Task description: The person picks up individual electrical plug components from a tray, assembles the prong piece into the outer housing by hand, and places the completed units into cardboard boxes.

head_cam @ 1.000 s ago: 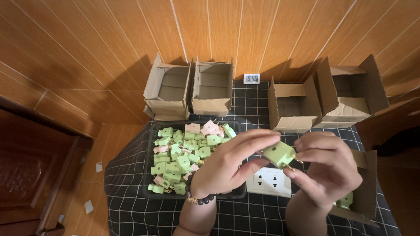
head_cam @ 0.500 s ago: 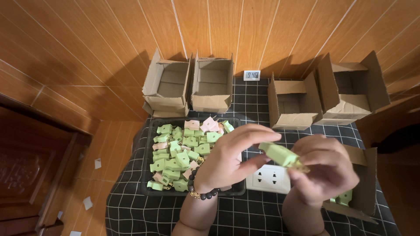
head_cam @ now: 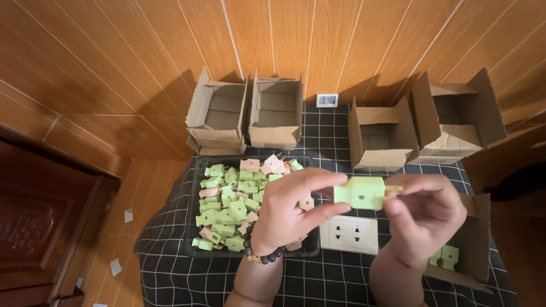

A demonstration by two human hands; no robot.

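Centre frame: left hand (head_cam: pixel 290 213) and right hand (head_cam: pixel 424 213) both pinch one green plug (head_cam: pixel 359 193) above a white socket (head_cam: pixel 349 234). Left: one black tray (head_cam: pixel 196 187) of many plugs. Top: four open boxes; lower right, a fifth box (head_cam: pixel 475 250) holding two plugs.

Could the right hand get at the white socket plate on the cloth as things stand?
Probably yes: the socket plate lies uncovered just below the right hand, though that hand is pinching the green plug.
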